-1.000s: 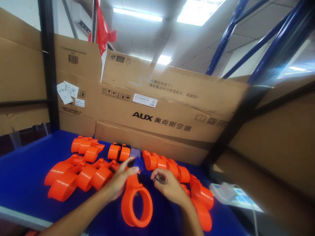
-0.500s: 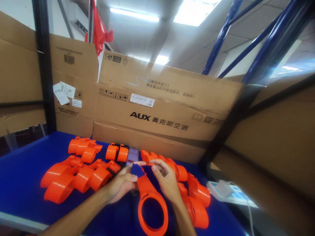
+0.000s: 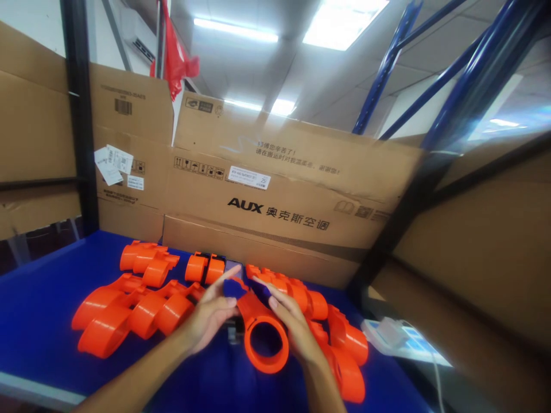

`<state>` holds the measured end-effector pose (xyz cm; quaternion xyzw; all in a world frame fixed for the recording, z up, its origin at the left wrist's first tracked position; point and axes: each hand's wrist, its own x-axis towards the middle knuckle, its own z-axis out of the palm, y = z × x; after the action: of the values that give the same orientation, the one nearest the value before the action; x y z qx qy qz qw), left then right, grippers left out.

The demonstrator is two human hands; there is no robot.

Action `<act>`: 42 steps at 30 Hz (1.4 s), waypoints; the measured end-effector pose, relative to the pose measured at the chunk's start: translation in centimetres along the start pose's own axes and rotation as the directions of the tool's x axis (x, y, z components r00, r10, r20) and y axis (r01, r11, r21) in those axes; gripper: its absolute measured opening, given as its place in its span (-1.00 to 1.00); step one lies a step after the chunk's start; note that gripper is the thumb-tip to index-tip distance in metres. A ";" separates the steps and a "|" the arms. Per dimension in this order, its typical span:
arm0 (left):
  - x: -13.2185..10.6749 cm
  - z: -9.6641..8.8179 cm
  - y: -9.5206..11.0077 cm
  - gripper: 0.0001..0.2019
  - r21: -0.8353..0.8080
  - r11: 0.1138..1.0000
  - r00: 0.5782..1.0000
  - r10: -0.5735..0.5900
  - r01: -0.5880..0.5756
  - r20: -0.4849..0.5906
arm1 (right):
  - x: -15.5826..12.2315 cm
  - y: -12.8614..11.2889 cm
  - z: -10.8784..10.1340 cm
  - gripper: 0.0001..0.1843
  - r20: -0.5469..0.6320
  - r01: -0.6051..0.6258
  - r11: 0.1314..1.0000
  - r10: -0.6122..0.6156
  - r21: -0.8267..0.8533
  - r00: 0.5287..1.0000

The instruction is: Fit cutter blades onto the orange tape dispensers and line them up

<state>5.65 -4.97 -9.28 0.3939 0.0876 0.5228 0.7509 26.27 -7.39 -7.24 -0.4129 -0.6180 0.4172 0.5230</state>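
An orange tape dispenser (image 3: 266,346) with a round ring hangs between my hands, ring towards me. My left hand (image 3: 210,321) grips its narrow end, with the thumb on a blue piece (image 3: 233,288) there and the index finger stretched out. My right hand (image 3: 293,321) is closed on a dark blue flat piece (image 3: 260,291), held close beside the dispenser's end. Whether that piece touches the dispenser I cannot tell. Several orange tape dispensers (image 3: 103,332) lie on the left. More orange dispensers (image 3: 348,367) lie near my right forearm.
Blue cloth covers the table (image 3: 38,304). Two orange dispensers with black parts (image 3: 205,268) stand at the back by a phone-like screen (image 3: 235,268). A cardboard wall (image 3: 275,195) closes off the back. A white device with a cable (image 3: 391,332) lies at the right edge.
The dispenser's ring has tipped and moved up, nearer my hands. My right hand has shifted slightly, and the dark blue piece in it now shows more plainly. My left index finger has stretched out.
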 end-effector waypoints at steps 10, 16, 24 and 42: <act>-0.3 0.0 -0.5 -0.27 0.273 0.939 0.976 0.183 -0.208 0.115 | 0.0 -1.3 -0.4 -0.52 0.091 0.310 0.931 -0.298 -0.192 0.950; -0.3 -0.3 -0.6 -0.33 0.288 0.928 0.971 0.214 -0.236 0.106 | 0.1 -1.3 0.0 -0.52 0.094 0.355 0.903 -0.343 -0.240 0.935; -0.1 -0.3 -0.5 -0.34 0.318 0.917 0.971 0.227 -0.241 0.080 | 0.3 -0.9 0.1 -0.56 0.078 0.350 0.895 -0.342 -0.276 0.937; -0.6 -0.4 -0.1 -0.29 0.423 0.826 0.926 0.304 -0.372 0.222 | -0.5 -0.6 0.4 -0.39 0.112 0.342 0.899 -0.323 -0.274 0.940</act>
<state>5.16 -5.31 -9.80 0.6057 0.0819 0.5819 0.5364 25.89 -8.04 -6.89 -0.3598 -0.7501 0.2401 0.5003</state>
